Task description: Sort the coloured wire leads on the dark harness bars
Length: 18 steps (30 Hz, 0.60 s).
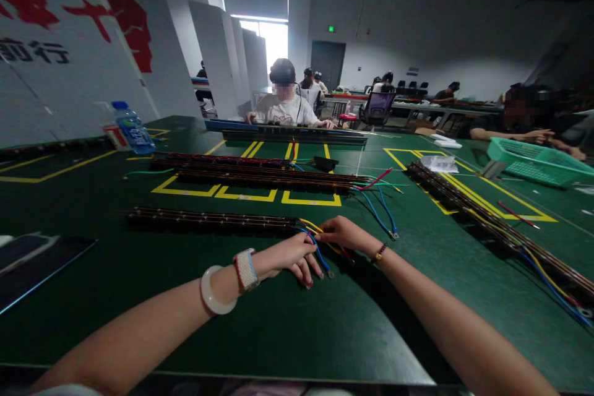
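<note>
The person's bare left forearm (pixel 153 315) and right forearm (pixel 445 303) reach in over a green worktop (pixel 278 337). A white bangle (pixel 205 291) and a woven band (pixel 245 270) circle the left wrist, a beaded bracelet (pixel 379 253) the right. The left hand (pixel 297 255) is half open at the blue wires (pixel 321 258), its outer fingers loosely spread; the right hand (pixel 344 234) has its fingertips drawn together beside it, at the yellow wires (pixel 310 225). Which wires either hand grips, if any, I cannot tell. These wires leave the right end of a long, dark strip bundle (pixel 208 218) lying crosswise on the worktop; a ring terminal (pixel 330 274) tips a blue one. Longer bundles (pixel 260 177) lie beyond, and another bundle (pixel 492 229) slants along the right. Across the worktop sits a co-worker (pixel 278 110) in a white top.
</note>
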{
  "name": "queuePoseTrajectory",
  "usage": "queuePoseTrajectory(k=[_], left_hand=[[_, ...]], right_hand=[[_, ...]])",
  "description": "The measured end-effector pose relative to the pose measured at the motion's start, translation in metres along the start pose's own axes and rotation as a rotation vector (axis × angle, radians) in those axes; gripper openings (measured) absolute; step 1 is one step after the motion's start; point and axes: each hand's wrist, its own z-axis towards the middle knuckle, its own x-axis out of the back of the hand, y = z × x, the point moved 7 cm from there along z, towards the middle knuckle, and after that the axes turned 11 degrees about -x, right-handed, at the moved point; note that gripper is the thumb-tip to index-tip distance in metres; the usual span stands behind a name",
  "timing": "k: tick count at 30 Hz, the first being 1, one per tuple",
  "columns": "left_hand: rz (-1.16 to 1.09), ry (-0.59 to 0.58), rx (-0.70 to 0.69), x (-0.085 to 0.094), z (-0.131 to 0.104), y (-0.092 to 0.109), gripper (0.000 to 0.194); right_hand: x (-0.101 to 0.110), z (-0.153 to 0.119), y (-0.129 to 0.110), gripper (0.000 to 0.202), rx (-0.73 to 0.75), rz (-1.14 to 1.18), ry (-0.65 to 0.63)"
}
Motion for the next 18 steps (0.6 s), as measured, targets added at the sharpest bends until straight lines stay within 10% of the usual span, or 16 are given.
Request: queuePoseTrajectory(k=[18], left_hand=[[-0.862, 0.159, -0.168, -0.010, 0.011, -0.002, 0.022]], right_hand=[[0.005, -0.029, -0.051, 0.029, -0.033, -0.575, 0.374]])
